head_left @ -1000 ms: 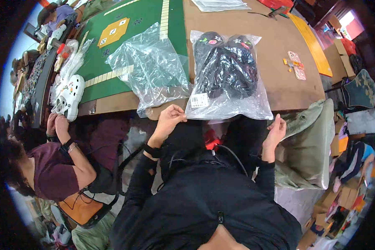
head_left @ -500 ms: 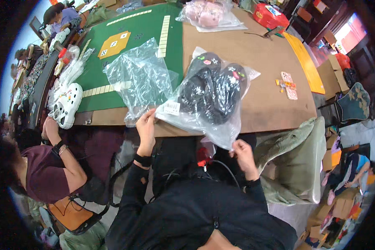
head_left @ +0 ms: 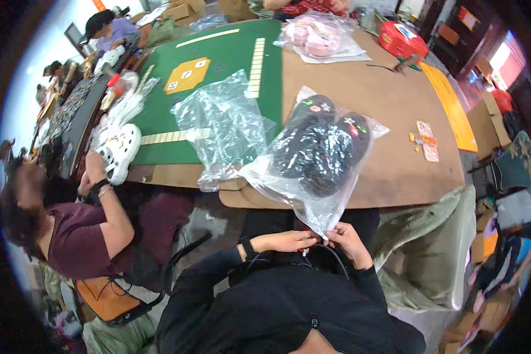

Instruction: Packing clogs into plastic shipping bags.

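A pair of black clogs (head_left: 321, 144) with colourful charms lies inside a clear plastic bag (head_left: 312, 209) at the table's near edge. The bag's narrow corner hangs over the edge towards me. My right hand (head_left: 349, 243) pinches that corner. Beside it, my left hand (head_left: 286, 241) is closed, its fingertips close to the same corner; what they hold, if anything, is hidden. An empty clear plastic bag (head_left: 227, 130) lies crumpled on the green mat, left of the clogs.
The brown table (head_left: 407, 183) carries a green mat (head_left: 159, 141), a bag of pink clogs (head_left: 315, 38), a red case (head_left: 402, 41) and a pink phone-shaped item (head_left: 429, 141). A co-worker (head_left: 91, 230) at my left handles a white clog (head_left: 123, 147). A large olive sack (head_left: 428, 253) stands at my right.
My left hand has left the bag's left edge and come right, beside my right hand at the near corner. The view has shifted, so the table appears lower and further right.
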Motion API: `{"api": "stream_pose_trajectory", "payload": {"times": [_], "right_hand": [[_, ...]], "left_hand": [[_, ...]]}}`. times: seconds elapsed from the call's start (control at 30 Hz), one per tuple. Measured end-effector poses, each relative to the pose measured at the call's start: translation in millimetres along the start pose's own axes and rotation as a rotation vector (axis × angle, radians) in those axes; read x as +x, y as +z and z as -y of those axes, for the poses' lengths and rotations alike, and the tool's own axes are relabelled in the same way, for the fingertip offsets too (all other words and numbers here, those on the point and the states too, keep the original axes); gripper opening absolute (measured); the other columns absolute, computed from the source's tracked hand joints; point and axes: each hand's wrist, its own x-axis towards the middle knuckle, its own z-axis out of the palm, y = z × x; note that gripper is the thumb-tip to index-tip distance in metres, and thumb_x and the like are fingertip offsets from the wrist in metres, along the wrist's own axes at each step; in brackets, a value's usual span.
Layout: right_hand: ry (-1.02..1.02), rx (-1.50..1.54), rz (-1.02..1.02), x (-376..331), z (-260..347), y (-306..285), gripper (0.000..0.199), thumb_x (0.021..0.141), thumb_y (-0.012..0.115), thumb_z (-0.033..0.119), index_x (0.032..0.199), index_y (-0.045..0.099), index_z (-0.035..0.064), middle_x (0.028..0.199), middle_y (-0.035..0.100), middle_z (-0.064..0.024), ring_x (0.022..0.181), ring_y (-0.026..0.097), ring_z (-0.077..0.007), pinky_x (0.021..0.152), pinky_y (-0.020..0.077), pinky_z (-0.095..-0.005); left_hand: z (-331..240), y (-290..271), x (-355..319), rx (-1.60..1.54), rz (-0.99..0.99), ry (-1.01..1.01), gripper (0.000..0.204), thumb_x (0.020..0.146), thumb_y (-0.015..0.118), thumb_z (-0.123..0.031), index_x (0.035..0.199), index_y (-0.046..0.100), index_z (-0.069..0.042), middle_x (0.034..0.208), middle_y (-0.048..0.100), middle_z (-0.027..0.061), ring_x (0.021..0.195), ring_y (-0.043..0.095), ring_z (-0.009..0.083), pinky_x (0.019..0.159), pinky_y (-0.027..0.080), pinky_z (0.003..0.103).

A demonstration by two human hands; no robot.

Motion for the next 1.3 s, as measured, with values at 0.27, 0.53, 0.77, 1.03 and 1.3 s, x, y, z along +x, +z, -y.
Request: {"api": "stream_pose_trajectory", "payload": {"times": [0.27, 0.53, 0.77, 1.03, 1.3], "right_hand": [[0.029, -0.119, -0.155, 5, -15, 18, 0.013, 0.085, 0.065, 0.012, 0.09, 0.065, 0.0001, 0.072, 0.063, -0.0008, 0.062, 0.054, -0.0062, 0.058, 0.0417, -0.0216], [-0.083, -0.408, -0.288, 11, -9, 29, 0.015, 0.087, 0.064, 0.01, 0.094, 0.062, -0.0024, 0.077, 0.065, -0.0041, 0.064, 0.058, -0.0088, 0.057, 0.0441, -0.0223], [-0.08, -0.119, -0.292, 12, -19, 30, 0.012, 0.088, 0.062, 0.009, 0.089, 0.061, -0.0024, 0.075, 0.063, -0.0038, 0.063, 0.055, -0.0083, 0.058, 0.0426, -0.0229], [0.021, -0.231, -0.31, 6, -10, 31, 0.013, 0.089, 0.061, 0.013, 0.083, 0.063, 0.0022, 0.064, 0.059, -0.0002, 0.052, 0.045, -0.0045, 0.048, 0.0322, -0.0208], [-0.038, -0.191, -0.162, 9, -18, 24, 0.02, 0.092, 0.055, 0.015, 0.08, 0.064, 0.0021, 0.067, 0.062, -0.0019, 0.053, 0.049, -0.0056, 0.05, 0.0347, -0.0202]], "left_hand": [[-5, 8, 10, -0.306, 0.007, -0.099, 0.039, 0.093, 0.055, -0.034, 0.115, 0.053, -0.003, 0.092, 0.055, -0.0005, 0.08, 0.051, 0.0088, 0.068, 0.045, 0.024], [-31, 8, -1, -0.433, -0.065, -0.051, 0.029, 0.094, 0.055, -0.032, 0.096, 0.059, -0.003, 0.08, 0.054, -0.0008, 0.066, 0.048, 0.0056, 0.056, 0.042, 0.022], [6, 14, 14, -0.41, -0.068, 0.01, 0.033, 0.096, 0.049, -0.038, 0.088, 0.058, -0.007, 0.069, 0.052, -0.0024, 0.059, 0.047, 0.0045, 0.053, 0.038, 0.02], [-13, 10, 4, -0.643, -0.03, -0.041, 0.029, 0.095, 0.051, -0.034, 0.083, 0.057, -0.009, 0.069, 0.05, -0.0043, 0.059, 0.044, 0.0045, 0.051, 0.036, 0.021], [14, 11, 10, -0.734, -0.009, -0.004, 0.03, 0.094, 0.052, -0.032, 0.084, 0.062, -0.005, 0.071, 0.057, -0.002, 0.06, 0.048, 0.0063, 0.055, 0.037, 0.021]]}}
